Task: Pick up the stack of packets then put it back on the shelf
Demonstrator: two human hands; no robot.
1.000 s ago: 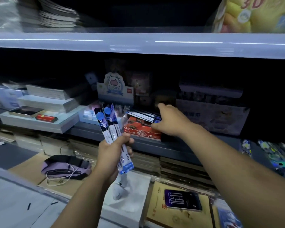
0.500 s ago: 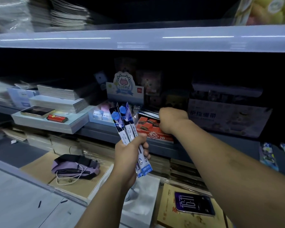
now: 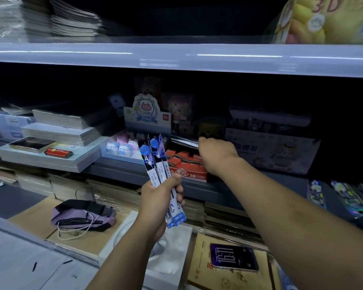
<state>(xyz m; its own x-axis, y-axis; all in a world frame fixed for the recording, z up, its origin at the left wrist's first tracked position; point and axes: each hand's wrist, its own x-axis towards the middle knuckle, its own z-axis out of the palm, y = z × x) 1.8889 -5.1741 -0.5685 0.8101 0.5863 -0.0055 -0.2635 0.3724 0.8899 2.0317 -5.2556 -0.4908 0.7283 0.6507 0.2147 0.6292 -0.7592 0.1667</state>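
Now left hand point(image 3: 158, 203) grips two pen packs point(image 3: 159, 176) — right hand point(image 3: 215, 152), fingers curled, grasp unclear, over red box point(image 3: 187, 165).

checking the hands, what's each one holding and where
Left hand grips the pen packs near their lower end. Right hand reaches over the red box; its grip cannot be told.

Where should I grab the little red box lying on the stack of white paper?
Probably pinch the red box across its two long sides, coming down from above. It lies flat and alone on the paper stack, beside a dark flat case, so its top and sides are free, and it looks narrow enough for finger and thumb.
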